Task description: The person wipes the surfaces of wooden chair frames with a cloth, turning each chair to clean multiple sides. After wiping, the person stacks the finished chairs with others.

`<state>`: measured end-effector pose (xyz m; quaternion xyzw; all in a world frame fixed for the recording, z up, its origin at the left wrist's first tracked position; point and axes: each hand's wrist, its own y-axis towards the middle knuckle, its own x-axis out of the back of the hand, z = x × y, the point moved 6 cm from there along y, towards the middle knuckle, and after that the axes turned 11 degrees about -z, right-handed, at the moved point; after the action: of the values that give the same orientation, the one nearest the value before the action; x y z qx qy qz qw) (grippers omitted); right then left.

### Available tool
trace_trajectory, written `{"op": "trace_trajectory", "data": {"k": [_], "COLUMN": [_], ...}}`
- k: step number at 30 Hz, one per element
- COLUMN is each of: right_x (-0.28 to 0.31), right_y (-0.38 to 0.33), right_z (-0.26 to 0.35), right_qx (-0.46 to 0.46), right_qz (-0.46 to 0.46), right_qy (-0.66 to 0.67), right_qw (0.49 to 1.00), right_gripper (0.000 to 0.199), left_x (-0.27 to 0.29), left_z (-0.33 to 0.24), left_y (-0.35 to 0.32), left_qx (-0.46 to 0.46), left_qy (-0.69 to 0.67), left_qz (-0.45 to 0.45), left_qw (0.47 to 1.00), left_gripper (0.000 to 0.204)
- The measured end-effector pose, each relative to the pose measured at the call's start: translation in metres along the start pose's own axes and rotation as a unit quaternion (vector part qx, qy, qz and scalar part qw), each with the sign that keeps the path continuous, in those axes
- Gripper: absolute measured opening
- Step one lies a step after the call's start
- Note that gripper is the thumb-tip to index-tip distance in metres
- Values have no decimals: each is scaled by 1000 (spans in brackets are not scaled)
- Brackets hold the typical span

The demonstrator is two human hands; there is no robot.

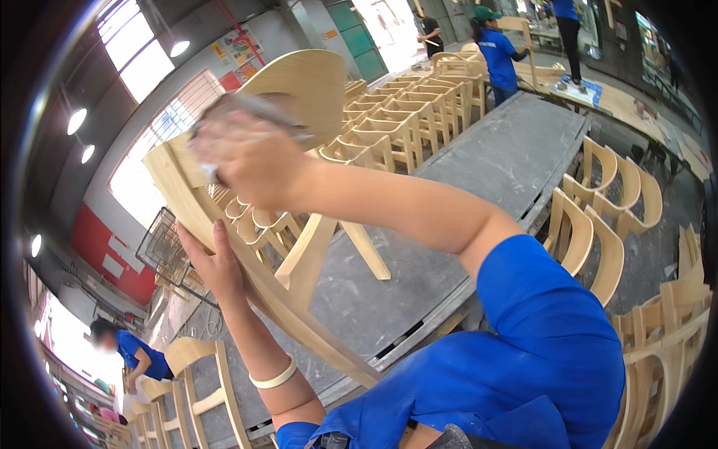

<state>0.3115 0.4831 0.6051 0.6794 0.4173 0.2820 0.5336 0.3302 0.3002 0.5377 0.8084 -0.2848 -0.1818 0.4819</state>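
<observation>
A pale wooden chair frame (298, 329) is tilted up before me, its curved backrest (318, 93) at the top. My left hand (215, 263) grips one long post from below, thumb on the near face and fingers along the far side. Across the upper end of that post reaches my right hand (258, 161), smeared by motion. It is closed on a grey sheet (273, 112) that looks like sandpaper, pressed at or close to the wood beside the backrest. The blur hides exactly where it touches. A pale bangle circles my left wrist.
A long grey-topped table (479, 176) runs away from me under the chair. Rows of chair frames (404, 112) stand beyond it. Curved wooden parts (591, 232) are stacked at the right. Persons in blue shirts work at the far right and lower left, near more chairs (206, 374).
</observation>
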Motion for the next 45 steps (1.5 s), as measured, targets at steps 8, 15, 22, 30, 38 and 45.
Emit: {"op": "trace_trajectory", "data": {"k": [8,15,22,30,38,45], "right_x": [-26,21,0,36,35,24], "right_y": [10,-5,21,-9,-7,-23], "right_z": [8,-10,-6,-21,-15,-20], "right_qx": [56,34,28,35,41,9], "right_qz": [-74,-6,-52,34,47,44], "right_qy": [-81,-42,-87,-123,-109,-162], "right_qw": [992,998,994,991,992,986], "right_gripper": [40,40,40,44,49,46], "left_x": [-8,1,-22,-21,-36,-52], "left_z": [-6,-6,-31,-36,-43,-61], "left_y": [-9,-9,-15,-15,-8,-18], "left_qx": [-31,28,-55,-17,1,-50], "left_qy": [-22,-7,23,-3,-69,-57], "left_qz": [0,-5,9,11,32,34], "left_qw": [999,1000,998,1000,997,997], "left_gripper": [75,79,79,85,90,88]}}
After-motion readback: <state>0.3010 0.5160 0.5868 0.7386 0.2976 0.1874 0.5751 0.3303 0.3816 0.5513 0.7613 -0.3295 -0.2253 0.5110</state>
